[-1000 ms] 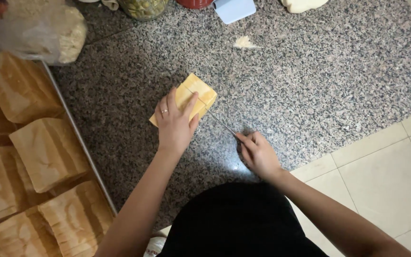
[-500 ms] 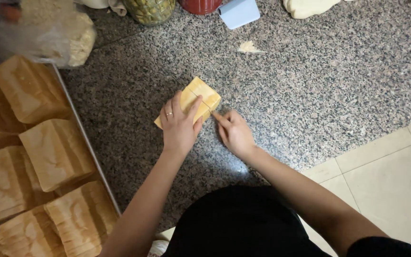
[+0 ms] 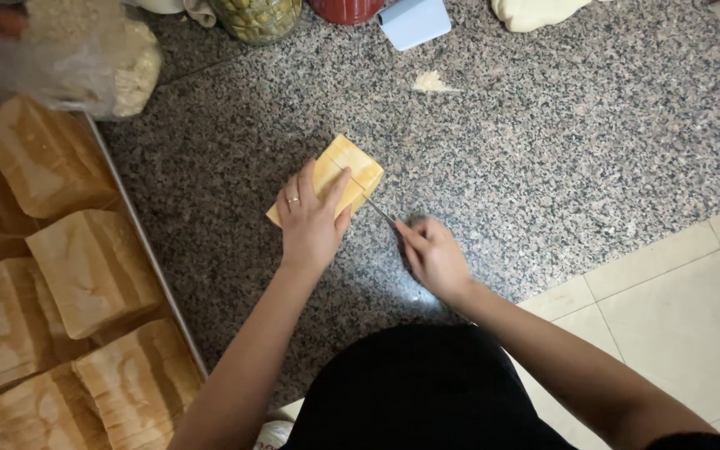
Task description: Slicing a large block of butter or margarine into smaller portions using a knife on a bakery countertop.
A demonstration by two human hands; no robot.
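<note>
A yellow rectangular block, like cheese or butter [image 3: 350, 165], lies on the speckled granite counter [image 3: 543, 150]. My left hand [image 3: 312, 218], with a ring on one finger, presses flat on the block's near half. My right hand [image 3: 433, 254] grips a thin knife [image 3: 370, 200] whose blade lies across the block's right part. The block's near end is hidden under my left hand.
A metal tray [image 3: 139, 242] at the left holds several sliced bread loaves [image 3: 85, 267]. At the counter's far edge stand a clear bag of crumbs [image 3: 118, 58], a glass jar [image 3: 256, 17], a red container [image 3: 347, 8], a pale blue scraper [image 3: 416, 21] and dough [image 3: 535, 12]. A dough scrap [image 3: 429, 81] lies alone.
My right hand moved from the bare counter up to the block and now has the knife blade laid across it. My left hand stayed pressed on the block.
</note>
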